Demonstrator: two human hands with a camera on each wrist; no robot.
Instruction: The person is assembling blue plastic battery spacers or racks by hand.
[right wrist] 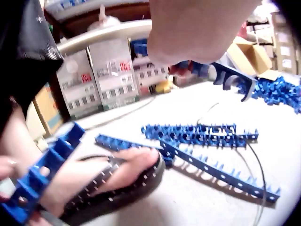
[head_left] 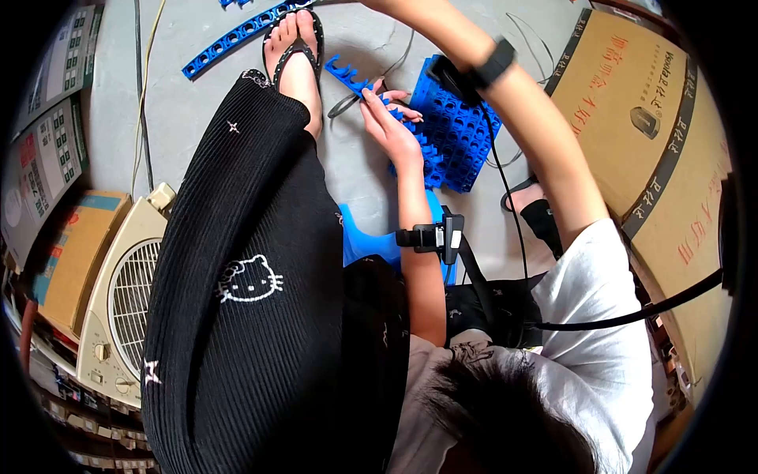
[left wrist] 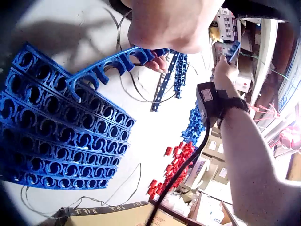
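Note:
My left hand (head_left: 391, 130) holds a blue plastic clip strip (head_left: 347, 77), a row of open C-shaped clips, beside the bare foot in a sandal. In the left wrist view this strip (left wrist: 103, 68) overlaps a stack of similar blue strips (left wrist: 61, 122), and fingertips (left wrist: 157, 63) show beneath it. My right hand lies outside the head view, past its top edge. In the left wrist view the right hand (left wrist: 226, 70) grips another blue strip (left wrist: 233, 51). The right wrist view shows that strip (right wrist: 230, 80) jutting from under the hand, most fingers hidden.
Loose blue strips (right wrist: 216, 172) lie on the floor by the sandalled foot (right wrist: 127, 174). Red pieces (left wrist: 176, 162) and a heap of blue pieces (left wrist: 194, 125) sit farther off. A large carton (head_left: 632, 103), a heater-like appliance (head_left: 130, 300) and thin cables surround the spot.

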